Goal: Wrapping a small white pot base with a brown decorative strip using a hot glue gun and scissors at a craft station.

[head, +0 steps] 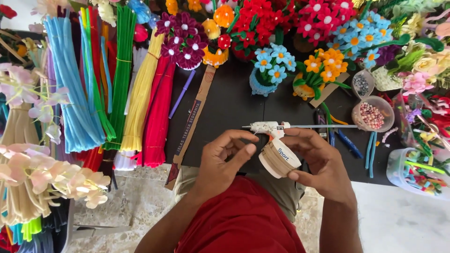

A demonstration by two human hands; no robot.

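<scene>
Both hands meet over the near edge of a black worktop (pixel 234 100). The right hand (pixel 323 161) cradles a small round stack of tan card discs with a white printed top (pixel 280 158), its fingers curled under and around the rim. The left hand (pixel 222 161) comes in from the other side with thumb and fingers bent close, the thumb tip touching the stack's edge; whether it pinches anything separate, I cannot tell. The step in hand looks like turning or fitting this stack between the two hands, which calls for a steady hold by the right hand and fine work by the left fingertips.

A white glue gun (pixel 267 127) lies on the worktop just beyond the hands. Further back stand small pipe-cleaner flower bouquets, among them a blue one (pixel 274 61) and an orange one (pixel 326 65). Bundles of coloured pipe cleaners (pixel 122 79) lie at the left, a clear cup of beads (pixel 373 115) at the right. The floor below is pale marbled stone (pixel 398 220).
</scene>
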